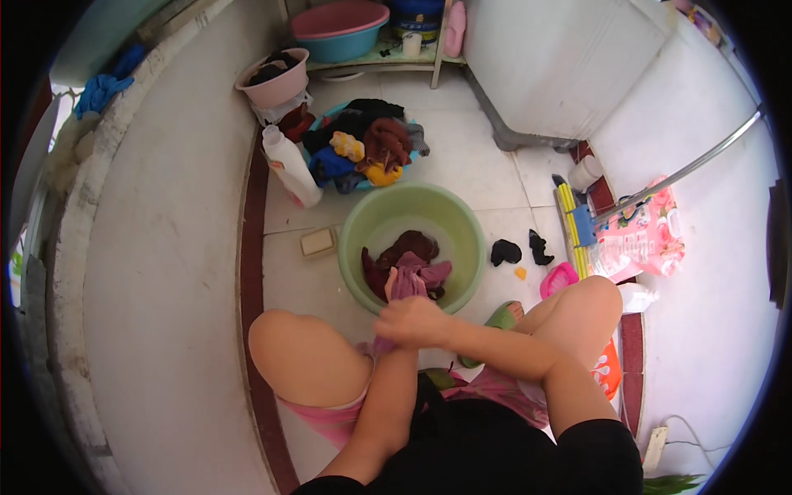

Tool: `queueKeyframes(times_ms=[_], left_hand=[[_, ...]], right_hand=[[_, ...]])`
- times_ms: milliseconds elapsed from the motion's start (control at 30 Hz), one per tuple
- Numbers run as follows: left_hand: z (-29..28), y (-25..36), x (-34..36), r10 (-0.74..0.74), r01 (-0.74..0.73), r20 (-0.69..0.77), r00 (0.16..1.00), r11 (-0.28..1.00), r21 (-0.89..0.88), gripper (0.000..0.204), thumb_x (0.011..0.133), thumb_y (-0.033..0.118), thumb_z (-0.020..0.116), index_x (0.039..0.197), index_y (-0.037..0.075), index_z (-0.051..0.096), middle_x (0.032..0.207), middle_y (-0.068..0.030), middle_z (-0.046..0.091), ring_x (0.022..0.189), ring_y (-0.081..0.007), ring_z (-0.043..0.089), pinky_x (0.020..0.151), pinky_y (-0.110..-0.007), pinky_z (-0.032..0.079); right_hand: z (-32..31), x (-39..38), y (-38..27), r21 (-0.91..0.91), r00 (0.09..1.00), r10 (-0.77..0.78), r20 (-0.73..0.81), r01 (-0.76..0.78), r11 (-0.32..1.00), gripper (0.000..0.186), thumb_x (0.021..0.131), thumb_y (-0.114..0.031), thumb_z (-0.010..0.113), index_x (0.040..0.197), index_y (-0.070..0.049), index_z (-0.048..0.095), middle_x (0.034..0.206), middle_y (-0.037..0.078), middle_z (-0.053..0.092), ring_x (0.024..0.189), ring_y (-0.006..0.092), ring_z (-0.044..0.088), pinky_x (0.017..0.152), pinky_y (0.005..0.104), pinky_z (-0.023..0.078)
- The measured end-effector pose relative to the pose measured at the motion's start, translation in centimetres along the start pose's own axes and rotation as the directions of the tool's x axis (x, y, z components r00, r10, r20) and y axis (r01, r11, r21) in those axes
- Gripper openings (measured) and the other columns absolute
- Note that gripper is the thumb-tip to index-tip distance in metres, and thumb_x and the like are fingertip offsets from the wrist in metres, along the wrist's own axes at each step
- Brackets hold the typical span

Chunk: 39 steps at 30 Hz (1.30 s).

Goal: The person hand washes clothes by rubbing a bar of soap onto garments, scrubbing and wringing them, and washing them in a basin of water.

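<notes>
A mauve cloth (410, 283) is stretched from over my left hand (392, 285) down toward my left wrist, its far end hanging into a light green basin (351, 247). The cloth hides most of the left hand's fingers; the part that shows is bent against the fabric. My right hand (414, 322) is closed on the same cloth, over the left wrist at the basin's near rim. Dark maroon clothing (412, 246) lies wet and bunched inside the basin. To the basin's left, a pale soap bar (318, 242) rests on the tiles.
Beyond the basin sits a blue tub of mixed clothes (388, 144), beside a white bottle (290, 167). Small black cloth pieces (506, 252) and a pink scoop-like item (558, 280) lie at right. A mop (582, 227) leans near a pink package (643, 239). Walls flank both sides.
</notes>
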State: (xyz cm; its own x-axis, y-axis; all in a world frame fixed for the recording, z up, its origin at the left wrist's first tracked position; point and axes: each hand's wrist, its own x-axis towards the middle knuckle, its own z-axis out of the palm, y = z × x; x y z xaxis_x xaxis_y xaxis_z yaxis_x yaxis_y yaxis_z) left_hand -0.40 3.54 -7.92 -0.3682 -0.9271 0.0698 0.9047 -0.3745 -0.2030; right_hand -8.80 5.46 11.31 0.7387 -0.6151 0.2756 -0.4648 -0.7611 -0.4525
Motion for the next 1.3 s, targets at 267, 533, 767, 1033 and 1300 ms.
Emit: queueKeyframes(times_ms=[267, 533, 767, 1033, 1300], left_hand=[[11.7, -7.1, 3.2, 0.183, -0.073, -0.41, 0.893, 0.96, 0.269, 0.036, 0.095, 0.035, 0.039, 0.119, 0.012, 0.054, 0.117, -0.0043, 0.06, 0.105, -0.0194, 0.059, 0.088, -0.035, 0.048], [13.1, -9.6, 4.2, 0.163, -0.024, -0.514, 0.842, 0.964, 0.266, 0.036, 0.095, 0.032, 0.041, 0.123, 0.011, 0.052, 0.124, -0.0046, 0.055, 0.113, -0.0232, 0.054, 0.1, -0.039, 0.04], [16.0, -7.0, 3.5, 0.348, -0.142, -0.481, 0.805, 0.9, 0.413, 0.047, 0.097, 0.039, 0.036, 0.13, 0.006, 0.045, 0.132, -0.0097, 0.049, 0.123, -0.0273, 0.046, 0.105, -0.045, 0.035], [8.9, -3.3, 1.9, 0.013, 0.013, -0.138, 0.99, 0.981, 0.192, 0.057, 0.093, 0.053, 0.04, 0.122, 0.004, 0.049, 0.121, -0.0111, 0.053, 0.111, -0.0287, 0.05, 0.095, -0.043, 0.041], [11.5, -5.8, 3.0, 0.268, -0.134, -0.517, 0.813, 0.95, 0.281, 0.05, 0.098, 0.047, 0.032, 0.123, 0.008, 0.051, 0.121, -0.0072, 0.057, 0.114, -0.0266, 0.052, 0.098, -0.042, 0.04]], right_hand=[[-2.8, 1.5, 7.7, -0.009, 0.675, 0.678, -0.289, -0.71, 0.704, 0.037, 0.082, -0.041, 0.061, 0.089, -0.006, 0.052, 0.072, 0.02, 0.063, 0.066, 0.0388, 0.062, 0.058, 0.0474, 0.049], [-1.4, -1.1, 14.1, -0.199, 0.65, 0.674, -0.351, -0.755, 0.625, 0.054, 0.083, -0.058, 0.054, 0.09, -0.005, 0.061, 0.071, 0.021, 0.063, 0.066, 0.0384, 0.063, 0.059, 0.0463, 0.05], [-4.9, 0.6, 13.8, 0.304, 0.61, 0.719, -0.331, -0.653, 0.694, 0.052, 0.084, -0.052, 0.057, 0.093, -0.002, 0.063, 0.076, 0.022, 0.065, 0.073, 0.035, 0.064, 0.064, 0.039, 0.05], [-1.7, -1.5, 2.7, 0.063, 0.989, -0.064, -0.131, 0.073, 0.995, 0.023, 0.059, -0.017, 0.071, 0.076, -0.01, 0.058, 0.077, 0.008, 0.058, 0.071, 0.0285, 0.057, 0.064, 0.04, 0.047], [-0.4, 0.4, 6.2, 0.215, 0.707, 0.684, -0.179, -0.651, 0.729, 0.014, 0.081, -0.024, 0.063, 0.084, -0.011, 0.065, 0.086, 0.011, 0.062, 0.075, 0.0275, 0.059, 0.057, 0.039, 0.046]])
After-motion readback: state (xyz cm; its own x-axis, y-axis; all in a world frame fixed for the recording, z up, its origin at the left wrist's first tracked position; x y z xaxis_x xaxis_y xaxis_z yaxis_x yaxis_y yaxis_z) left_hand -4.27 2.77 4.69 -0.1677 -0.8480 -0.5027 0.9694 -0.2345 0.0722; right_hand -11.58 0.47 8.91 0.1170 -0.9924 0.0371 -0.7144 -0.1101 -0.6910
